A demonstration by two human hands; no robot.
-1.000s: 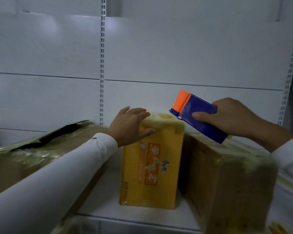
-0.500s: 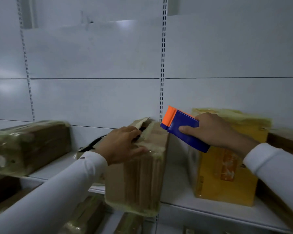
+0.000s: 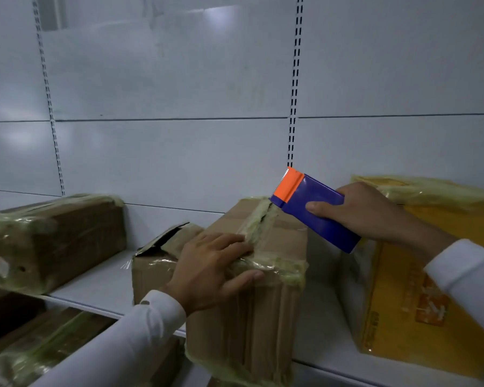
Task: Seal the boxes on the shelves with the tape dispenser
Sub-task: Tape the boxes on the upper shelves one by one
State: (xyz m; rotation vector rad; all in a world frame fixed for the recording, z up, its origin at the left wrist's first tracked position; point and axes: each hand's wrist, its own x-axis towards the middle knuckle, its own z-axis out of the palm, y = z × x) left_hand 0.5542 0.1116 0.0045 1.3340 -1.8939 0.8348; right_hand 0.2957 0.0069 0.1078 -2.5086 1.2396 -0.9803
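I'm pressing my left hand (image 3: 213, 272), fingers flat, on the brown box (image 3: 252, 289); my right hand (image 3: 366, 210) is gripping the tape dispenser (image 3: 313, 208) at the far seam, ideally drawing it near, steadily.

Both arms wear long white sleeves of a smooth, plain fabric. The left sleeve (image 3: 118, 344) ends in a snug cuff at the wrist (a small button shows at its edge), and the left hand (image 3: 210, 272) is bare. The right sleeve (image 3: 470, 277) ends in a similar plain cuff, and the right hand (image 3: 361, 210) is also bare, without rings or a watch.
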